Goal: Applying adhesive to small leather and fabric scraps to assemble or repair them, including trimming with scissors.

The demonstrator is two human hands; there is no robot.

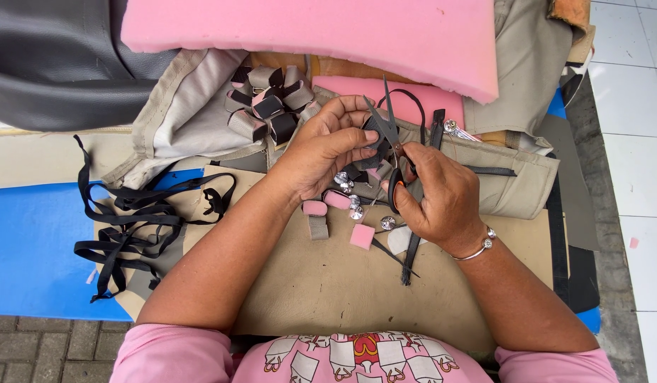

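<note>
Sitting over a tan sheet of upholstery material [328,284] spread across a blue board [37,241], I have both hands at the centre of the frame. My right hand [438,198] is curled through the handles of the black scissors [392,142], blades pointing up and only slightly parted. My left hand [328,145] pinches a small dark piece of material [374,135] between thumb and fingertips, held right against the blades.

Just below my hands lie small pink foam squares [362,236], tan strips and several shiny metal buttons [388,223]. A tangle of black straps [130,220] sprawls at the left of the frame. In the upper middle sits a heap of folded tan and dark tabs [268,103] on beige fabric [179,120]. A thick pink foam slab [321,32] runs across the top, with grey leatherette [52,64] in the upper left corner. More beige cover material [513,184] bunches at the right.

White floor tiles [633,106] fill the right edge, and grey paving bricks [30,347] show in the lower left corner.
</note>
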